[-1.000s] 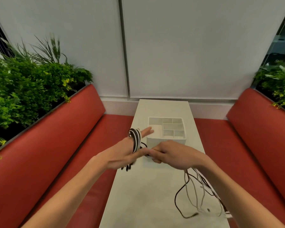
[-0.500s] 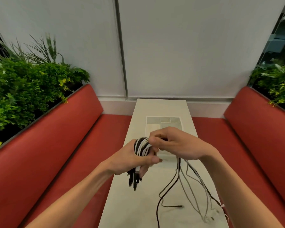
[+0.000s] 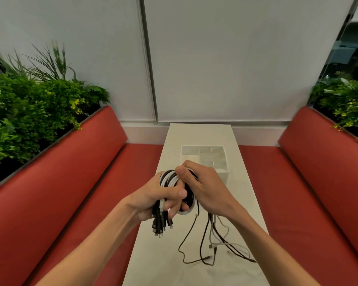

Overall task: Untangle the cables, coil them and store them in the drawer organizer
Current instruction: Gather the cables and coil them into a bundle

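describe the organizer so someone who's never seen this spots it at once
A narrow white table runs between two red benches. On its far half stands a white box. Only it has an open top split into small compartments.

I sat in what looked like a café or office-lounge booth: red padded benches (image 3: 74, 174) flanked a narrow white table (image 3: 194, 135), planter greenery (image 3: 25, 116) rose behind the backrests, and pale wall panels (image 3: 236, 58) closed the far end.
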Available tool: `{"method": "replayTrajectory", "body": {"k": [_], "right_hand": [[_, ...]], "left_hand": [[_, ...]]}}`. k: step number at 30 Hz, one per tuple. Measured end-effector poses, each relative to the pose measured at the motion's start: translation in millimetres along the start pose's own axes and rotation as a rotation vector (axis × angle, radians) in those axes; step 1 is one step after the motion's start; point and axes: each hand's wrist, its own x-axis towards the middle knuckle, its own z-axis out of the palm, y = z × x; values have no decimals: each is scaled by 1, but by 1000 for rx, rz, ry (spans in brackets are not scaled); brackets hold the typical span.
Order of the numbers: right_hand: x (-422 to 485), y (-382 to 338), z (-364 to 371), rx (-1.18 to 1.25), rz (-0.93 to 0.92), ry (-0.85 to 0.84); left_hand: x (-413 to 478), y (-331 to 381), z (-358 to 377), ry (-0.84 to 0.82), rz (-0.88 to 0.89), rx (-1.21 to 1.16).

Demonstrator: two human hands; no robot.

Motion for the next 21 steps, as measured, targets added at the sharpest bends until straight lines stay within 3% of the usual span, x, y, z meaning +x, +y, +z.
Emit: {"method": "replayTrajectory", "body": {"k": [9,16,21], "right_hand": [[-12,15,15,-52,-12,189],[-6,24,18,-96,-57,337],[-3,28,21,50,-55,327]], "left_hand": [[-4,13,9,242,-159,182],[5,-9,27,458,127,71],[7,-12,35,447,227,132]]}}
